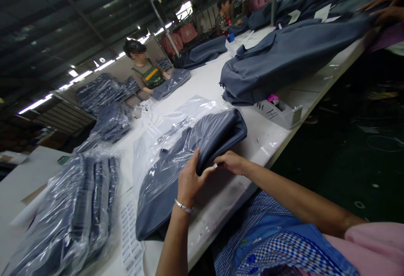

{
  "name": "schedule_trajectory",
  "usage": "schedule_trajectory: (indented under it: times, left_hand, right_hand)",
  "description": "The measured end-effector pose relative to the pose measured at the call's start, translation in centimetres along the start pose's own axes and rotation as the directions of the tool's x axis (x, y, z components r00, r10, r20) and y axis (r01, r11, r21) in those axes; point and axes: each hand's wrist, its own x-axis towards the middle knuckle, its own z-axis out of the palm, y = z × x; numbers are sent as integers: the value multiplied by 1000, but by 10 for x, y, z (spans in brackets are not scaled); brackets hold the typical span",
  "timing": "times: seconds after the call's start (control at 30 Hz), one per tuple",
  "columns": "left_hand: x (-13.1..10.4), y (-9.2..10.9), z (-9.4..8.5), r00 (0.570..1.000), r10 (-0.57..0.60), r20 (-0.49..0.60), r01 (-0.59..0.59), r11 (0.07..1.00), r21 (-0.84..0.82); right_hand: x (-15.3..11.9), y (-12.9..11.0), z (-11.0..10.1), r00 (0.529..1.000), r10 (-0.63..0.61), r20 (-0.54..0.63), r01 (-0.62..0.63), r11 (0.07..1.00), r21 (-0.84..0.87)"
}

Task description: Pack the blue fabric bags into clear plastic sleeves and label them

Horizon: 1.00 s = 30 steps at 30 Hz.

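A dark blue bag (pixel 167 183) lies on the white table in front of me, with a clear plastic sleeve (pixel 189 137) over part of it. My left hand (pixel 191 179), with a silvery bracelet at the wrist, is closed on the bag's near edge; its thumb points toward the other hand. Close by on the right, my right hand (pixel 232 162) has its fingers bent around the same edge, near a fold. A small white piece (pixel 215 165) shows between the two hands. The fingertips under the bag are hidden.
Plastic-wrapped bags (pixel 72 208) are stacked at left, beside a label sheet (pixel 129 234). A grey box (pixel 277 114) stands near the table edge. Beyond it lies a pile of blue bags (pixel 284 57). Across the table, a person in a green apron (pixel 153 74) handles a wrapped bag.
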Motion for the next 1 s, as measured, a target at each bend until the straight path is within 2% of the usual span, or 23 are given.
schedule_trajectory:
  times: [0.1, 0.2, 0.23, 0.27, 0.33, 0.4, 0.47, 0.53, 0.63, 0.73, 0.8, 0.9, 1.0]
  left_hand:
    - [-4, 1, 4, 997, 57, 44, -60, 996, 70]
    - [-1, -2, 5, 999, 52, -8, -51, 990, 131]
    - [2, -4, 3, 999, 42, -27, -37, 989, 144]
    - [7, -6, -1, 999, 27, -45, -20, 988, 156]
    - [20, -11, -15, 996, -14, -84, 29, 983, 179]
    - [35, -16, -32, 991, -50, -126, 74, 977, 199]
    - [49, -20, -48, 985, -70, -160, 103, 973, 207]
    - [59, -22, -58, 981, -88, -171, 124, 969, 214]
    - [66, -24, -63, 982, -107, -156, 140, 965, 221]
    - [66, -24, -63, 983, -99, -154, 128, 973, 191]
    - [66, -23, -63, 982, -103, -161, 132, 975, 178]
    - [68, -24, -64, 973, -130, -189, 165, 968, 187]
    - [63, -29, -60, 964, -136, -230, 182, 965, 191]
  right_hand:
    - [-5, -3, -4, 996, 2, 94, -9, 997, 76]
    - [-4, -4, -10, 973, -25, 230, -1, 993, 114]
    - [-2, -4, -12, 970, -38, 240, 19, 997, 79]
    - [1, -4, -16, 977, -51, 206, 49, 999, 14]
    - [9, -2, -25, 995, -92, 38, 97, 983, -159]
    - [20, 2, -34, 979, -148, -143, 106, 957, -269]
    - [34, 8, -41, 959, -165, -231, 99, 957, -273]
    - [51, 14, -41, 945, -153, -291, 80, 966, -247]
    - [82, 18, -31, 936, -102, -337, 49, 986, -161]
    - [113, 15, -15, 947, -23, -321, 5, 998, -56]
    - [122, 11, -4, 952, 19, -304, -22, 1000, -4]
    - [109, 9, 13, 963, 29, -267, -19, 999, 41]
    - [64, 16, 25, 983, -8, -182, 21, 997, 70]
